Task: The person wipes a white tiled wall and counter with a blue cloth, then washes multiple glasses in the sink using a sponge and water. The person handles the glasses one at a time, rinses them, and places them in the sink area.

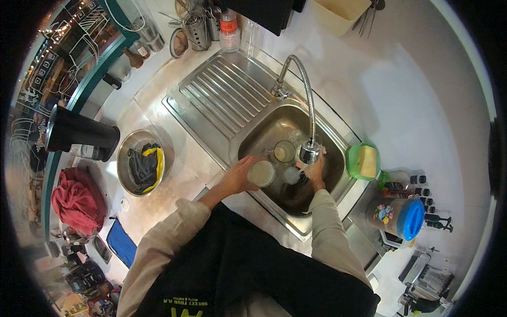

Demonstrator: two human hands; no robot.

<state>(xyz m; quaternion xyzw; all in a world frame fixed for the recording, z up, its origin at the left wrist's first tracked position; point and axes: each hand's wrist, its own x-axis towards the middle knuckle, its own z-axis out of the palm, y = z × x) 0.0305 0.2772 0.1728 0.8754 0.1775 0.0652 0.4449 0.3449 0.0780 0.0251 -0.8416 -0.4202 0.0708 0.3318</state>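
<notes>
My left hand (240, 174) grips a drinking glass (261, 173) with cloudy, whitish contents, over the near left edge of the stainless steel sink (273, 198). My right hand (315, 171) is inside the basin, partly hidden below the metal head of the flexible tap (309, 152). Water runs from the tap head towards a round, bright patch beside my right fingers; whether that is a small vessel or splashing water is unclear, and so is whether these fingers hold anything. Another glass mug (284, 151) stands in the basin, between my hands and farther back.
A ribbed drainboard (227, 95) adjoins the sink. On its right sits a green dish with a yellow sponge (367, 161), near several bottles and a blue-lidded container (412, 220). A steel bowl with dark and yellow cloth (145, 166) and a black bin (83, 132) are at left.
</notes>
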